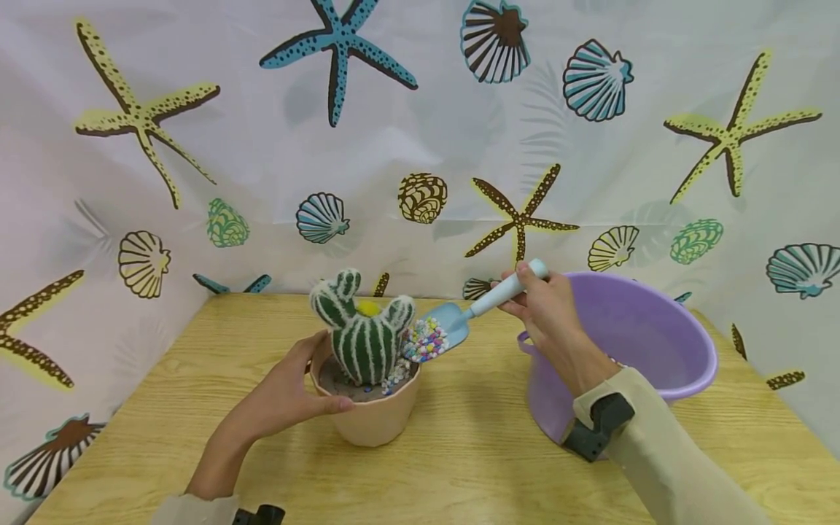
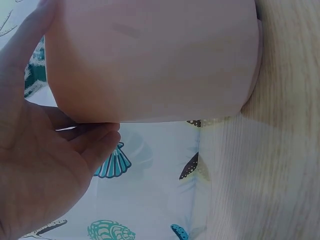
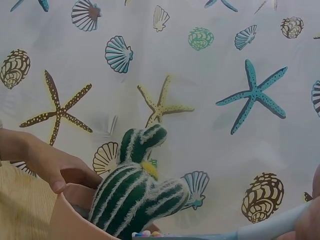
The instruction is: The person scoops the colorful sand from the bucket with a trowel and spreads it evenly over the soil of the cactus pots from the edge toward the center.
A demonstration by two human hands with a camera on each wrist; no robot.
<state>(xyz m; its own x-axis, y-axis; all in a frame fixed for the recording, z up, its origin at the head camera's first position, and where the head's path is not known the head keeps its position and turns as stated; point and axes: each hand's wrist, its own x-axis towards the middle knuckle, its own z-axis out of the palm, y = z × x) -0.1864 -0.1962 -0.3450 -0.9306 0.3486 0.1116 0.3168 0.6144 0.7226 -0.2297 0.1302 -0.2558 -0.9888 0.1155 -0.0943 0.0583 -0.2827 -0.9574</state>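
Observation:
A peach plant pot (image 1: pixel 377 423) stands on the table, holding a green crocheted-looking cactus (image 1: pixel 364 354) with white stripes and a yellow top. My left hand (image 1: pixel 282 397) grips the pot from its left, thumb over the near rim; in the left wrist view, fingers lie along the pot's wall (image 2: pixel 160 65). In my right hand (image 1: pixel 554 313) is the handle of a light blue trowel (image 1: pixel 502 293), tilted down to the left. Multicoloured pebbles (image 1: pixel 426 340) lie on its blade, whose tip overlaps the pot's right rim. Some pebbles (image 1: pixel 397 376) lie on the grey surface beside the cactus.
A purple bucket (image 1: pixel 545 397) with a side handle stands on the right, partly behind my right forearm. Some pebbles show inside it. The wooden table (image 1: pixel 459 467) ends at a white sheet (image 1: pixel 407 146) printed with shells and starfish.

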